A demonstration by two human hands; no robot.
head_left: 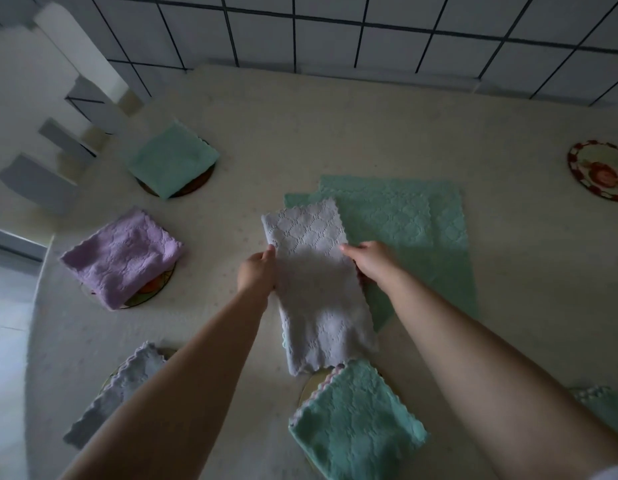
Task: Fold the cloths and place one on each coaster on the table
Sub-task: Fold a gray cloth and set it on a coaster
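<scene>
Cream tablecloth covers the table (300, 133), which stands against a wall of white tiles with dark grout (335, 29). At centre lies the pale lilac cloth (318, 289), folded into a long strip; take it as your landmark. Your left hand (257, 270) pinches its left edge and your right hand (368, 263) pinches its right edge, both about halfway along. Under and to the right of the strip, unfolded green cloths (404, 220) lie flat. To its left, a folded purple cloth (122, 258) sits on a coaster; farther up left, a folded green cloth (172, 157) covers another. Just below the strip, a folded teal cloth (356, 420) rests on a coaster; lower left, a folded grey cloth (127, 382) lies partly behind your forearm. Far right, a bare floral coaster (600, 171).
</scene>
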